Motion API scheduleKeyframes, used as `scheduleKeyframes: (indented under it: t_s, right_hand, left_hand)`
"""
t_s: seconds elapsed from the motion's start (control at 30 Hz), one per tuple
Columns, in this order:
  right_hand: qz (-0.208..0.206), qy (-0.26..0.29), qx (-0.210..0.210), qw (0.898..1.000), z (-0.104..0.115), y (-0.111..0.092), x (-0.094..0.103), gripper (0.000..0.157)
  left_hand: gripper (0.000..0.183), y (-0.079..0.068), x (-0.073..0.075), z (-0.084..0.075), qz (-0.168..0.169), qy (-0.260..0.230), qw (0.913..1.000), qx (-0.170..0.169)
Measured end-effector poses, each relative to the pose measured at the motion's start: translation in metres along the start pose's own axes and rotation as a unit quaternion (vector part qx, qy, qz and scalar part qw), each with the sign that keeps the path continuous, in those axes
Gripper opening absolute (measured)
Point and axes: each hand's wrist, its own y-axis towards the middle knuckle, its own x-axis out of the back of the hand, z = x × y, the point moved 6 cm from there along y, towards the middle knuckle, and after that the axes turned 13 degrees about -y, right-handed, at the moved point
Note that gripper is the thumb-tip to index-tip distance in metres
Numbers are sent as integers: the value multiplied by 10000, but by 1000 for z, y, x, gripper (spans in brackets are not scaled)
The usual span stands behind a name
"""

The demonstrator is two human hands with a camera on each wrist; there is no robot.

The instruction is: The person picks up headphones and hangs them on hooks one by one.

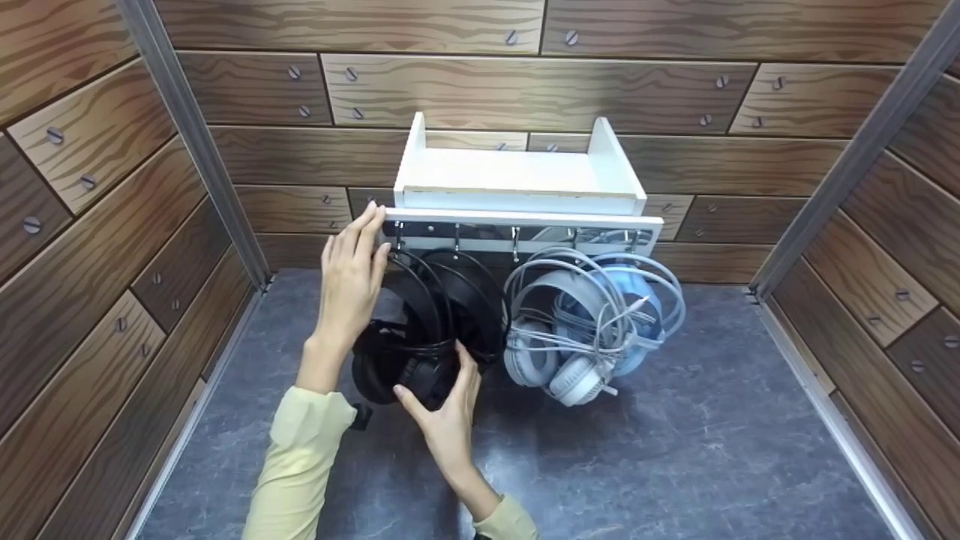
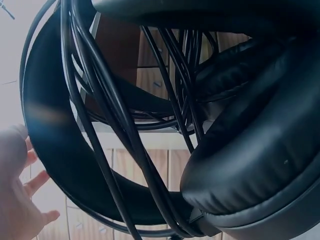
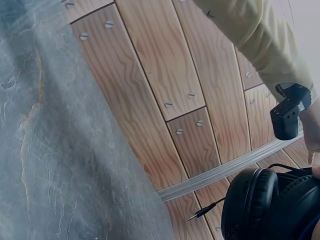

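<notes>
Black headphones (image 1: 427,379) with a coiled cable hang at the left end of a white hook rail (image 1: 525,219). My right hand (image 1: 446,424) holds their lower ear cup between thumb and fingers. My left hand (image 1: 351,277) has its fingers extended up to the rail's left end, beside the headband. The left wrist view shows a large black ear cushion (image 2: 250,155) and cable strands (image 2: 125,120) across the headband. A second black headset (image 1: 476,292) hangs just to the right, partly covered. A cable plug (image 3: 200,212) dangles beside the ear cups in the right wrist view.
White headphones (image 1: 529,356) and blue headphones (image 1: 634,289) with bundled pale cables hang on the right. Behind the rail is a white shelf (image 1: 510,169). Wood-patterned walls (image 1: 97,247) surround the grey floor surface (image 1: 637,457).
</notes>
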Motion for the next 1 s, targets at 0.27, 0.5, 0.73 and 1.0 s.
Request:
scheduleKeyframes:
  t_s: [0.27, 0.5, 0.73, 1.0]
  right_hand:
    - [15, -36, 321, 9995, 1, 1, -1, 101]
    - [152, -320, 685, 9970, 4, 4, 0, 95]
    - [87, -88, 1080, 9941, 10, 5, 22, 72]
    - [352, 137, 2173, 9754, 27, 14, 80, 22]
  left_hand:
    - [42, -1, -3, -2, -159, -46, 9998, -149]
    - [42, -1, -4, -2, -250, -31, 9996, -134]
    - [42, -2, -3, -3, -184, -11, 9997, -130]
    - [42, 2, 5, -9, -61, 136, 9999, -19]
